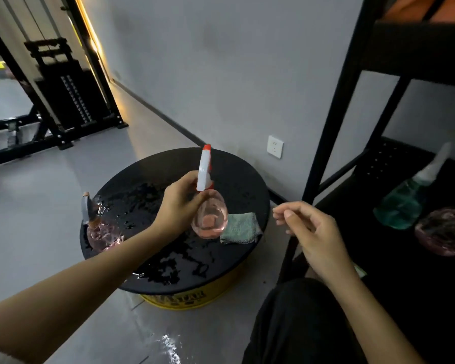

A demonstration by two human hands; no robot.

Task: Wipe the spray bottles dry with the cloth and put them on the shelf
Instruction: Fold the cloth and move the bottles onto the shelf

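Wet round table (237, 179): cloth (239, 228) under my right hand, bottle (100, 227) left of my left.

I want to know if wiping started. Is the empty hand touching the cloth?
Apart. The head view shows the right hand in the air beside the table, with bare floor between it and the cloth.

1. The left hand (180, 203) grips a pink spray bottle (208, 215) by its neck, above the wet round black surface (237, 169).
2. A green cloth (240, 228) lies on the surface beside that bottle.
3. The right hand (313, 227) hovers empty, fingers (283, 215) loosely curled.
4. A second pink bottle (100, 229) stands at the surface's left edge.
5. A green bottle (405, 203) and a pinkish bottle (444, 232) sit on the black shelf (394, 158).
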